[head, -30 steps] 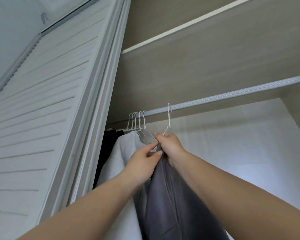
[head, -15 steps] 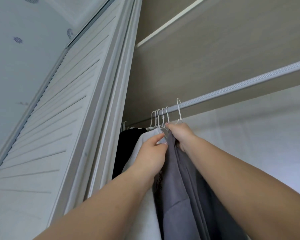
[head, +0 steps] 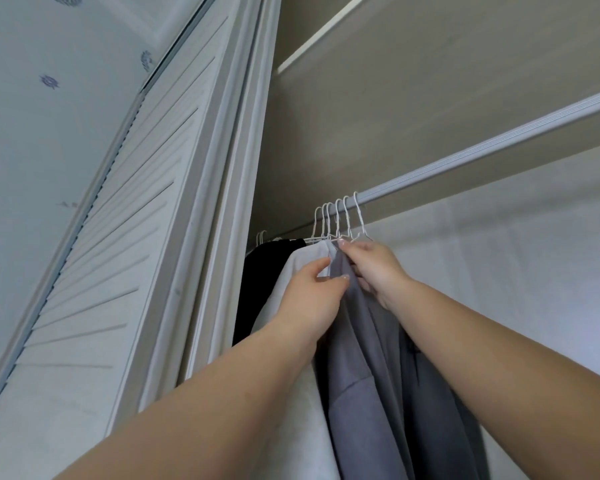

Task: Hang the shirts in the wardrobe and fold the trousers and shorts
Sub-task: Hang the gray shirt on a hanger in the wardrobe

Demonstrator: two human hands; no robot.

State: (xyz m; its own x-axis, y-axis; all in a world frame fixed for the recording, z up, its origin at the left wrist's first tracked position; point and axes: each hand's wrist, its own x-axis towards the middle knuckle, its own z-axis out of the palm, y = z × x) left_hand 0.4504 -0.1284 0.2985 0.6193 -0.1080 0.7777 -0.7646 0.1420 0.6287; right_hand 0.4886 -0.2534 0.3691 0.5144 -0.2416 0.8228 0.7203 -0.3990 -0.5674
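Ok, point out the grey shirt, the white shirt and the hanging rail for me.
grey shirt [head: 364, 358]: head view, on the front panel below the hands.
white shirt [head: 302, 265]: head view, on its shoulder beside the left thumb.
hanging rail [head: 482, 157]: head view, on the bare stretch right of the hanger hooks.

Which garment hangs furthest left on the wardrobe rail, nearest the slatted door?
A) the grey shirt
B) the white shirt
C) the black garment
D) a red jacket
C: the black garment hangs closest to the slatted door, with the white shirt next along the rail and the grey shirt, held by both hands, to its right.
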